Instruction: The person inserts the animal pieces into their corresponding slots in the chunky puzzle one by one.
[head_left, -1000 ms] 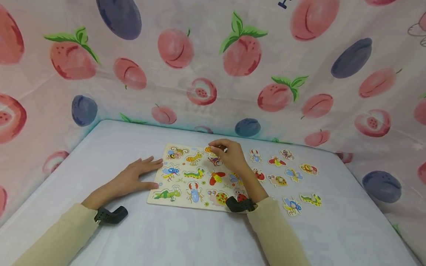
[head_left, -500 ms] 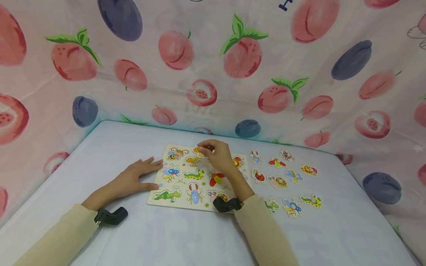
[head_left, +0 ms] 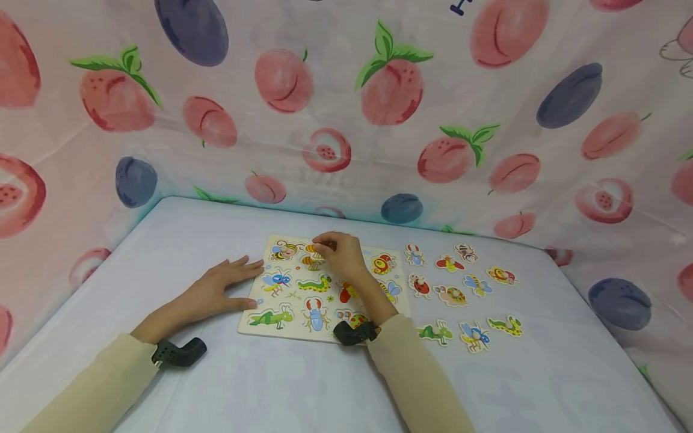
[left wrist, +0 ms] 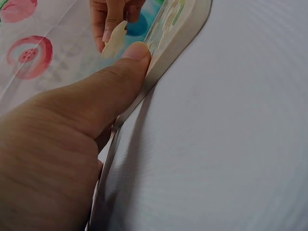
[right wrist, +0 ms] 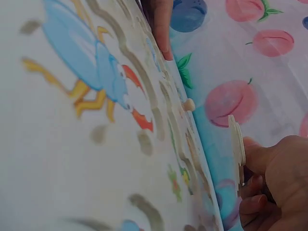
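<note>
My right hand pinches a thin wooden puzzle piece with an orange-striped insect on it. It holds the piece just above the upper part of the insect puzzle board, close over a matching striped picture. In the left wrist view the raised piece shows from its pale edge. My left hand lies at the board's left side with fingers spread and fairly straight, the thumb against the board's edge. A bee piece sits in the board's upper left corner, its knob sticking up.
Several loose insect pieces lie right of the board, among them a ladybird, a caterpillar, a grasshopper and a mosquito. A fruit-printed cloth rises behind the white table.
My right hand has moved left across the top of the board with the striped piece, then slightly down, uncovering pictures on the right. My left hand stays in place.
</note>
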`<state>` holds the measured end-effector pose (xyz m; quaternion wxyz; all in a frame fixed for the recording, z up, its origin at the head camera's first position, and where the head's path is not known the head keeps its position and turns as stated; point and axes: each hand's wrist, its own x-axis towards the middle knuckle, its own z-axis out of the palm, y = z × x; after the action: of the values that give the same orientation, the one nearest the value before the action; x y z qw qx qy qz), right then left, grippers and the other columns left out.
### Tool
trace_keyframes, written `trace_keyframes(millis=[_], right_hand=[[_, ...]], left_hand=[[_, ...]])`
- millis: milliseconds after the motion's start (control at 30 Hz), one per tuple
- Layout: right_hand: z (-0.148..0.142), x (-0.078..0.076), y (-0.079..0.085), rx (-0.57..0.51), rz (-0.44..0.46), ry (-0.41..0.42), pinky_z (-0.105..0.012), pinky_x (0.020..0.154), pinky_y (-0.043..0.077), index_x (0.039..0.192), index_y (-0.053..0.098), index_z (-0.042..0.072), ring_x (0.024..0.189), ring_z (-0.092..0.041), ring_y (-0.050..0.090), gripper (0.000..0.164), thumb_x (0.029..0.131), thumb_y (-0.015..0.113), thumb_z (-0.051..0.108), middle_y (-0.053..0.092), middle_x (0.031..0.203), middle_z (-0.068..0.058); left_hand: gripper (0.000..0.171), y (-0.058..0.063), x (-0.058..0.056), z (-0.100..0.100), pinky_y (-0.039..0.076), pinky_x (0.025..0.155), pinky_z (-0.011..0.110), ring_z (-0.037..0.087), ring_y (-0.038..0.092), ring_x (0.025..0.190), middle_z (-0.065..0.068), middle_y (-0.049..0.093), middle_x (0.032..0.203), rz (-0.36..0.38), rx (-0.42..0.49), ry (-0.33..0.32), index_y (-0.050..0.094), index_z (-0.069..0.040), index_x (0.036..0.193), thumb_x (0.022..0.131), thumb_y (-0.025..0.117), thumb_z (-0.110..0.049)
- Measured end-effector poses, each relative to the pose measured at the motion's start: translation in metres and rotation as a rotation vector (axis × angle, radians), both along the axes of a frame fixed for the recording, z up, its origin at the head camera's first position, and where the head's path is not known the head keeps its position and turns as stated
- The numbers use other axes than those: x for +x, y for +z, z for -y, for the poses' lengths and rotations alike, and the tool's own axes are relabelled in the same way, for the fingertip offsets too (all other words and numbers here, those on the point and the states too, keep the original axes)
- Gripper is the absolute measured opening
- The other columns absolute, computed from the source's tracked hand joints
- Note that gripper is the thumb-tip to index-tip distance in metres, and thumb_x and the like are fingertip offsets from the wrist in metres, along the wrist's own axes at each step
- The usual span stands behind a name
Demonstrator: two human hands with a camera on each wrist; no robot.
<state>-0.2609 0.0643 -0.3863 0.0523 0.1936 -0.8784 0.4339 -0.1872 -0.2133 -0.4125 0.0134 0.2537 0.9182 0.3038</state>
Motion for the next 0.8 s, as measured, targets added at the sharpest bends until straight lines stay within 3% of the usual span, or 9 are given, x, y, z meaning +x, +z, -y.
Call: trace_keyframes(millis=[367, 800], right_hand=[[0.006, 0.0, -0.012, -0.003, 0.051, -0.028, -0.026, 0.058, 0.045, 0.1, 0.073, 0.013, 0.067, -0.015, 0.055, 0.013, 0.093, 0.064, 0.02, 0.064, 0.079, 0.004], [0.008, 0.0, -0.022, 0.015, 0.04, -0.047, -0.025, 0.061, 0.046, 0.099, 0.073, 0.014, 0.069, -0.013, 0.055, 0.012, 0.093, 0.064, 0.021, 0.065, 0.082, 0.005]], left_hand=[[0.079, 0.0, 0.0, 0.0, 0.01, 0.112, 0.058, 0.036, 0.021, 0.141, 0.003, 0.039, 0.149, -0.004, 0.001, 0.0, 0.046, -0.009, 0.142, 0.08, 0.071, -0.051], [0.078, -0.001, 0.0, 0.0, 0.01, 0.112, 0.058, 0.036, 0.022, 0.141, 0.004, 0.039, 0.149, -0.013, -0.005, -0.005, 0.046, -0.009, 0.143, 0.081, 0.071, -0.05]])
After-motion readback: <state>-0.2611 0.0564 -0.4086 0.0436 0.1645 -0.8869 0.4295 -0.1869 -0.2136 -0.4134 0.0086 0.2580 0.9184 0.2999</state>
